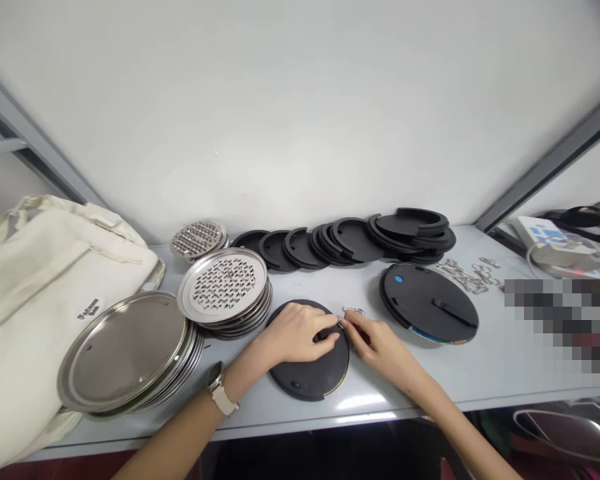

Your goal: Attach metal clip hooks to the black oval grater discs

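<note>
A black round plastic disc point(307, 380) lies on the grey table in front of me. My left hand point(300, 333) is over it, fingers curled and pressing on its upper side, thumb and index finger near its right edge. At that edge my right hand point(377, 343) pinches a small bent metal wire clip point(341, 323), partly hidden by the fingertips. Just behind my right hand lies another wire clip point(354, 310). To the right sits a black disc with a raised strip and a blue sticker point(430, 303).
On the left, stacked round metal plates point(123, 353) and perforated grater plates point(225, 287) stand beside a cream bag point(55, 280). Black round covers point(360, 240) line the wall. Loose wire clips point(467, 277) lie right, near a white box point(550, 237). The table's front edge is close.
</note>
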`<state>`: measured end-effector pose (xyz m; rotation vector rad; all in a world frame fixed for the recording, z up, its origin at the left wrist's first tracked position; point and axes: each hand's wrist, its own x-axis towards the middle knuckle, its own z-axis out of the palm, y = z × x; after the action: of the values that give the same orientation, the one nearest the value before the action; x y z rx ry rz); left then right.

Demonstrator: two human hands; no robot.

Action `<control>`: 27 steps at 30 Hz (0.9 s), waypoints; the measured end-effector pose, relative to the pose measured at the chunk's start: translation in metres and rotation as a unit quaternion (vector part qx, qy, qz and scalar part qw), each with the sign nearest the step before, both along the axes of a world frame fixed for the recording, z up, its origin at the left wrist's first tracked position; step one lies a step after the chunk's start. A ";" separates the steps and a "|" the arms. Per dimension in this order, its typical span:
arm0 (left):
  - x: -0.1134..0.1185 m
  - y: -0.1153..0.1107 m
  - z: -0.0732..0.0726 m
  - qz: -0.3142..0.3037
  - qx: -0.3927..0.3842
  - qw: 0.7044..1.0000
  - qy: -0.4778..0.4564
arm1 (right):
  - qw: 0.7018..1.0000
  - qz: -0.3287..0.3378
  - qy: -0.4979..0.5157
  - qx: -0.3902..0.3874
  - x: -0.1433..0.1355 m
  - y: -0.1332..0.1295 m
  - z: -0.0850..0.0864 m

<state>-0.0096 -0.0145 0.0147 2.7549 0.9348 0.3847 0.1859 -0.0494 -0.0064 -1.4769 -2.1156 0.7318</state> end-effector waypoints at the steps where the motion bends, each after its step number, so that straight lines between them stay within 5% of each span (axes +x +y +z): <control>1: 0.000 0.000 0.000 0.000 -0.003 1.000 -0.002 | 1.000 -0.002 -0.006 0.003 0.000 0.001 -0.001; 27: 0.000 0.000 -0.005 0.002 0.001 1.000 -0.015 | 0.997 0.030 -0.070 0.005 -0.003 0.008 -0.004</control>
<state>-0.0098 -0.0146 0.0099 2.7409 0.9345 0.4266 0.1824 -0.0411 -0.0102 -1.5038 -2.2744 0.6547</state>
